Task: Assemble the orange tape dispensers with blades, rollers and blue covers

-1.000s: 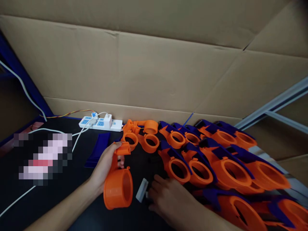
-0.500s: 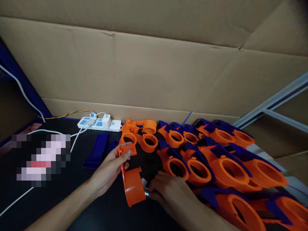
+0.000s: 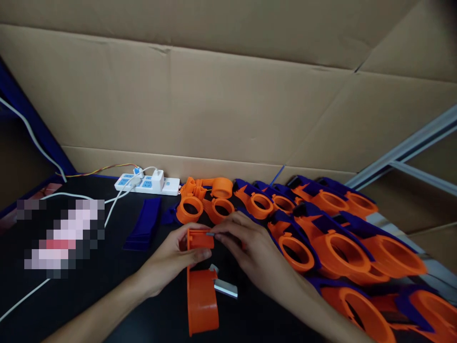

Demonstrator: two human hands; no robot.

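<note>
My left hand (image 3: 169,259) is closed round the upper end of an orange plastic tape dispenser frame (image 3: 203,300), held upright on its side with its round hub at the bottom. Thumb and fingers of my right hand (image 3: 246,243) pinch a small thin metal piece (image 3: 210,234) against the frame's top end. Its exact shape is mostly hidden by the fingertips. On the black table beside the hub lies a flat silver metal strip (image 3: 226,288), with a smaller grey piece (image 3: 213,268) just above it.
Several orange and blue tape dispensers (image 3: 346,252) fill the right side. More orange frames (image 3: 190,209) lie behind my hands. Blue flat pieces (image 3: 144,224) are stacked to the left, near a white power strip (image 3: 146,185) with cables. A cardboard wall (image 3: 228,105) closes off the back.
My right hand has moved up from the metal strips on the table to the frame's top end, carrying a small metal piece. The frame has shifted slightly right and toward me.
</note>
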